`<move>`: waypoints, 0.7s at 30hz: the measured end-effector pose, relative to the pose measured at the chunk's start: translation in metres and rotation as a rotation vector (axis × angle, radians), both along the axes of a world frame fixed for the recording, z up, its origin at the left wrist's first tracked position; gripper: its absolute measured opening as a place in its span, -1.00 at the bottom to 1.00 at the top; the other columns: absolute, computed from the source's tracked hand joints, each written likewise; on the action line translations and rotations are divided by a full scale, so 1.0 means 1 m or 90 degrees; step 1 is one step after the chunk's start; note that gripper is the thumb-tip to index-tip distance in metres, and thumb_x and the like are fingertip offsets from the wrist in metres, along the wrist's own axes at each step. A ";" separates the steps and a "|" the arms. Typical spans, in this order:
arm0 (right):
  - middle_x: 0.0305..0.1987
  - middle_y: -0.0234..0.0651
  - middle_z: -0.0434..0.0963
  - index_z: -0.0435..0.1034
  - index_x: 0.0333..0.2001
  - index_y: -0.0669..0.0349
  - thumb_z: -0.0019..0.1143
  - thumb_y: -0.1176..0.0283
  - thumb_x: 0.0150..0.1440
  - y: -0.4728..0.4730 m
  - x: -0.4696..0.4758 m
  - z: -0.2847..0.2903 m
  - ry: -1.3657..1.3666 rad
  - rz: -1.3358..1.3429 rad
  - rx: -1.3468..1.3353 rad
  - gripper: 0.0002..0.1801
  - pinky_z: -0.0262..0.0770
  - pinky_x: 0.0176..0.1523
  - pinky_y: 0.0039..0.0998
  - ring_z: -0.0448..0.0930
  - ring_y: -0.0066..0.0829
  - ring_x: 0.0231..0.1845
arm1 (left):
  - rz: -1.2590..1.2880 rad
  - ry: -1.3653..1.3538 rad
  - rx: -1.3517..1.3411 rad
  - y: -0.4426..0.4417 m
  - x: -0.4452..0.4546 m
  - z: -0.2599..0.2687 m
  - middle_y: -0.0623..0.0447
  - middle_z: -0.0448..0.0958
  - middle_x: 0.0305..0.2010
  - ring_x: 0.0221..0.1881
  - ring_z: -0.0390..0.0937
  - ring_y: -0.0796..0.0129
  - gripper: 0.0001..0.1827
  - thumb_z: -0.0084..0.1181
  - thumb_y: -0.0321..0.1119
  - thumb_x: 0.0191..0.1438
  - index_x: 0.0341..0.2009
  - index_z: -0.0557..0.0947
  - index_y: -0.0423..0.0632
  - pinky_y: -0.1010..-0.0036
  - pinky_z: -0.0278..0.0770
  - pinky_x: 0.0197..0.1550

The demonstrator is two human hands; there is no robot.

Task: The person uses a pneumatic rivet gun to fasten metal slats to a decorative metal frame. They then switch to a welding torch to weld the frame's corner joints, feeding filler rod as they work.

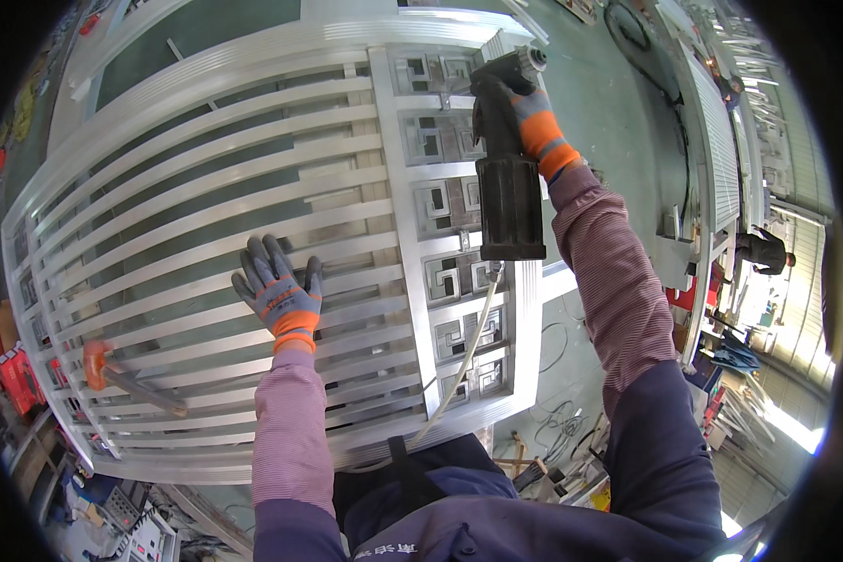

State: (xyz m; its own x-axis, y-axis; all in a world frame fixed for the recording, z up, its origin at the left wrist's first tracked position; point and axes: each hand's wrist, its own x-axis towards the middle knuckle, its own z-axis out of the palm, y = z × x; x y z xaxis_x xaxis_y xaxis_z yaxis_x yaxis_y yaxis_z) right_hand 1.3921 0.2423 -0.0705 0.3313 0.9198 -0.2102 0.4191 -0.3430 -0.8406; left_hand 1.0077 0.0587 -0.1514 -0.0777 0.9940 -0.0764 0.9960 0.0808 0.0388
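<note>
My right hand (534,126), in a grey and orange work glove, grips a black pneumatic rivet gun (511,204) over the right border of a silver metal gate panel (397,175). The gun's nose points up and to the right. From its base a pale air hose (469,351) runs down towards my waist. My left hand (281,291), in a matching glove, holds nothing; its fingers are spread over the parallel slats. Below the gun, the border carries square fretwork ornaments (456,337). A hammer with an orange head (95,365) lies on the slats at lower left.
Metal workpieces (709,133) rest on a long bench to the right. One person (766,251) stands beyond it, another person (728,90) farther up. Black cables (565,421) lie on the green floor (597,91). Red boxes (20,379) sit left of the panel.
</note>
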 end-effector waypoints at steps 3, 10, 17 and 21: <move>-0.22 -0.20 0.65 0.53 -0.08 0.32 0.27 0.19 0.06 0.003 -0.001 0.002 0.038 0.007 -0.012 -0.54 0.52 -0.13 -0.38 0.61 -0.41 -0.25 | 0.004 -0.008 -0.011 0.000 0.000 0.000 -0.03 0.00 0.49 0.49 -0.08 0.07 -0.09 -0.05 0.30 0.08 0.41 0.13 0.08 0.01 -0.35 0.45; -0.26 -0.19 0.64 0.52 -0.10 0.35 0.29 0.17 0.03 0.005 0.000 0.007 0.000 0.042 0.000 -0.52 0.53 -0.20 -0.36 0.63 -0.36 -0.30 | 0.001 -0.018 -0.004 0.000 -0.002 -0.001 -0.04 0.01 0.48 0.48 -0.07 0.07 -0.10 -0.03 0.28 0.09 0.41 0.14 0.07 0.01 -0.35 0.45; -0.22 -0.28 0.63 0.51 -0.08 0.31 0.20 0.24 0.13 0.014 0.012 0.001 -0.023 0.070 -0.037 -0.62 0.52 -0.14 -0.43 0.58 -0.47 -0.24 | 0.003 -0.019 -0.007 0.001 -0.001 0.000 -0.04 0.01 0.48 0.48 -0.06 0.07 -0.10 -0.05 0.28 0.09 0.41 0.13 0.07 0.00 -0.35 0.45; -0.30 -0.17 0.63 0.52 -0.13 0.38 0.29 0.15 0.03 0.019 0.014 0.003 -0.004 0.062 -0.024 -0.51 0.53 -0.22 -0.37 0.62 -0.36 -0.34 | 0.003 -0.019 -0.012 0.001 -0.001 0.001 -0.04 0.02 0.48 0.48 -0.07 0.08 -0.10 -0.05 0.28 0.09 0.41 0.14 0.07 0.00 -0.34 0.45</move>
